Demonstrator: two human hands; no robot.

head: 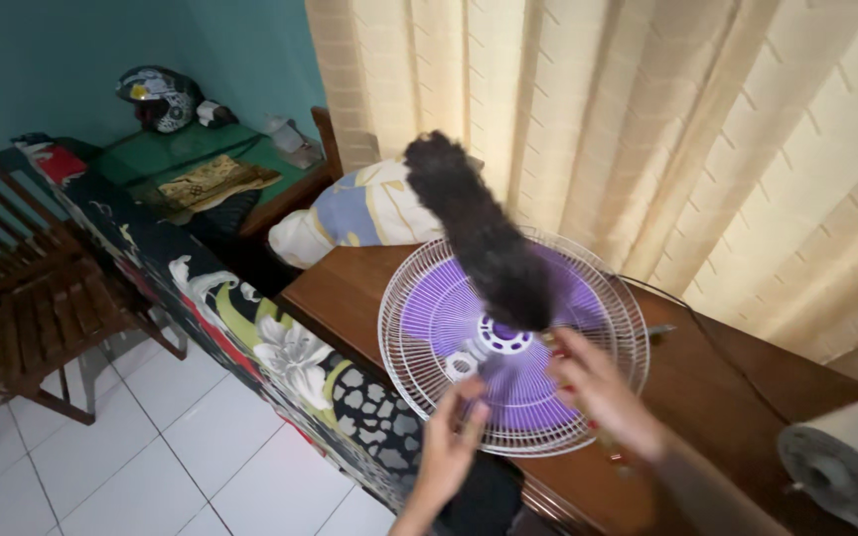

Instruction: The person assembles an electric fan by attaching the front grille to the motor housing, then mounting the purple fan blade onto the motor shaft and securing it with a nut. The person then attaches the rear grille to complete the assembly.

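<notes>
Teal wall [71,50], cream curtains [647,129], white tiled floor [151,467], slatted wooden chair [22,288].

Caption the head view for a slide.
Right hand sweeps a dark duster over a purple fan; left hand steadies it.

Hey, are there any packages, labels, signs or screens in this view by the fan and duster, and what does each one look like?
No package, sign or screen shows clearly.
Fan: on the brown table; round white grille, purple blades, a small white round badge on the hub, blurred.
Duster: dark and fluffy, over the grille, above the right hand; no label visible.
Left hand: at the grille's lower edge.
Paper roll: white, at far right, unwrapped.
</notes>
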